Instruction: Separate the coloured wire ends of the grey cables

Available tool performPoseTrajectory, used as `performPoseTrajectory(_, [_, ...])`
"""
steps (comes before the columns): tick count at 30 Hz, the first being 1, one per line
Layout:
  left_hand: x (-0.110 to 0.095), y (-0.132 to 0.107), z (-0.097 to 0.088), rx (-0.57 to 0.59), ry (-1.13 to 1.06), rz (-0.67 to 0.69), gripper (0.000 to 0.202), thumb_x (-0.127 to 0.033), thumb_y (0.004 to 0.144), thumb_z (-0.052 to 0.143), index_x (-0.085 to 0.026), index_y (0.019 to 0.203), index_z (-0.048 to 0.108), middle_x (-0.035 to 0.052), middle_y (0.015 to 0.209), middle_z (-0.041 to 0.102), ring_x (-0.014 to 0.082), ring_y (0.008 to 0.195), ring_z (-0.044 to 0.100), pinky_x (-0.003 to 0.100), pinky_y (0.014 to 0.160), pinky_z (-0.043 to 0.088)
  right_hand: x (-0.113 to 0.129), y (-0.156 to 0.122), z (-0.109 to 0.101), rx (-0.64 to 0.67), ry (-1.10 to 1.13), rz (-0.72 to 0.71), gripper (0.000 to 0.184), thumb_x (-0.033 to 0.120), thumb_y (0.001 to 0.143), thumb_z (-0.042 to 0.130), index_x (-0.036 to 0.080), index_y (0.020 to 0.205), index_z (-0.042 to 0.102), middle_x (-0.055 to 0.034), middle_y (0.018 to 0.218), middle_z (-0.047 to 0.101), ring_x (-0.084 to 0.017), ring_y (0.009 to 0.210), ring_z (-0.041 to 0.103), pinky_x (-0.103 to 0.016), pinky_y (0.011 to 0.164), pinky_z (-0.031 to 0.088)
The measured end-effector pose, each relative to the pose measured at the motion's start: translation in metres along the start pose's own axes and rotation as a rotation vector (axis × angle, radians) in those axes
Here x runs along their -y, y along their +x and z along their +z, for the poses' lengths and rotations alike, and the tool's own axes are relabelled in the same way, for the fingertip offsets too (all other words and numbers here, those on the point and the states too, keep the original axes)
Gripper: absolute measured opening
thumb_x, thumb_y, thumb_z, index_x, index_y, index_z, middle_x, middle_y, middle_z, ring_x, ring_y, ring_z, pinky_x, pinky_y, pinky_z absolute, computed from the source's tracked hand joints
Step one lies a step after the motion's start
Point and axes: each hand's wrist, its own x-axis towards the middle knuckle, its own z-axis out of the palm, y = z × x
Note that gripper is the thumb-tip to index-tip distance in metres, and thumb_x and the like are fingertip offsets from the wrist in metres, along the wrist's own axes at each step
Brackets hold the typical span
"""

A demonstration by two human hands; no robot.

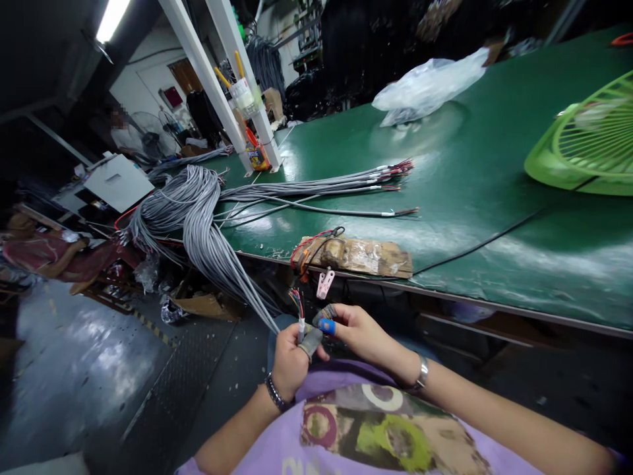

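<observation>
My left hand (291,361) is closed around the end of a grey cable (301,330), from which several thin coloured wires (297,302) fan upward. A grey cover wraps its thumb. Right beside it, my right hand (349,330) has its wrapped fingertips, one blue and one grey, pinched together close to the cable end. What lies between those fingertips is too small to make out. A thick bundle of grey cables (212,231) drapes over the table edge toward my left hand. Other cable ends with bared wires (399,169) lie on the green table (475,231).
At the table's near edge sit a wooden block (376,256) with red and black leads and a pink clip (325,284). A green fan (583,142) stands right, its black cord crossing the table. A plastic bag (430,86) lies behind. Another person (59,254) sits at far left.
</observation>
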Motion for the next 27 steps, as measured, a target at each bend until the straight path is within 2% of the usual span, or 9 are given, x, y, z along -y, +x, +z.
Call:
performPoseTrajectory(8, [0.004, -0.001, 0.0, -0.058, -0.043, -0.002, 0.03, -0.041, 0.081, 0.057, -0.015, 0.065, 0.059, 0.002, 0.049, 0.062, 0.0096, 0.041, 0.044, 0.022, 0.045, 0.033, 0.009, -0.002, 0.006, 0.024, 0.105, 0.059, 0.03, 0.047, 0.072, 0.061, 0.017, 0.069, 0.057, 0.0003, 0.056, 0.06, -0.012, 0.049, 0.05, -0.024, 0.048, 0.036])
performPoseTrajectory(12, [0.004, -0.001, -0.001, -0.068, -0.04, 0.005, 0.028, -0.039, 0.081, 0.057, -0.015, 0.067, 0.06, 0.0021, 0.05, 0.063, 0.0095, 0.042, 0.044, 0.021, 0.045, 0.033, 0.003, 0.0, 0.002, -0.026, 0.077, 0.097, 0.031, 0.045, 0.069, 0.065, 0.015, 0.069, 0.058, 0.001, 0.055, 0.058, -0.009, 0.048, 0.045, -0.023, 0.048, 0.033])
performPoseTrajectory(16, [-0.002, -0.001, -0.003, 0.032, 0.02, 0.025, 0.029, -0.04, 0.078, 0.061, -0.015, 0.063, 0.061, 0.0038, 0.054, 0.065, 0.0104, 0.046, 0.048, 0.022, 0.049, 0.036, -0.001, 0.002, 0.0, -0.047, 0.073, 0.077, 0.034, 0.047, 0.067, 0.067, 0.015, 0.068, 0.057, 0.0011, 0.058, 0.057, -0.009, 0.05, 0.045, -0.023, 0.049, 0.036])
performPoseTrajectory(20, [-0.006, 0.0, -0.004, 0.147, 0.032, -0.029, 0.028, -0.041, 0.075, 0.065, -0.014, 0.067, 0.065, 0.0037, 0.052, 0.065, 0.0113, 0.046, 0.05, 0.022, 0.048, 0.036, 0.002, 0.0, 0.006, -0.043, 0.128, 0.022, 0.038, 0.052, 0.065, 0.068, 0.017, 0.066, 0.054, 0.0004, 0.06, 0.058, -0.011, 0.054, 0.049, -0.024, 0.051, 0.04])
performPoseTrajectory(25, [-0.001, 0.001, -0.004, 0.026, -0.043, -0.039, 0.03, -0.042, 0.076, 0.063, -0.014, 0.066, 0.064, 0.0036, 0.051, 0.063, 0.0104, 0.043, 0.048, 0.022, 0.045, 0.034, 0.004, -0.002, 0.013, -0.092, 0.168, 0.041, 0.038, 0.056, 0.068, 0.064, 0.019, 0.067, 0.052, 0.0011, 0.056, 0.056, -0.011, 0.05, 0.048, -0.025, 0.049, 0.039])
performPoseTrajectory(27, [0.001, 0.001, -0.003, -0.006, -0.077, -0.04, 0.029, -0.041, 0.076, 0.063, -0.014, 0.066, 0.063, 0.0032, 0.05, 0.063, 0.0099, 0.042, 0.047, 0.021, 0.044, 0.033, 0.001, -0.002, 0.01, -0.168, 0.193, 0.056, 0.038, 0.055, 0.068, 0.064, 0.019, 0.068, 0.052, 0.0016, 0.057, 0.054, -0.01, 0.05, 0.046, -0.024, 0.048, 0.037])
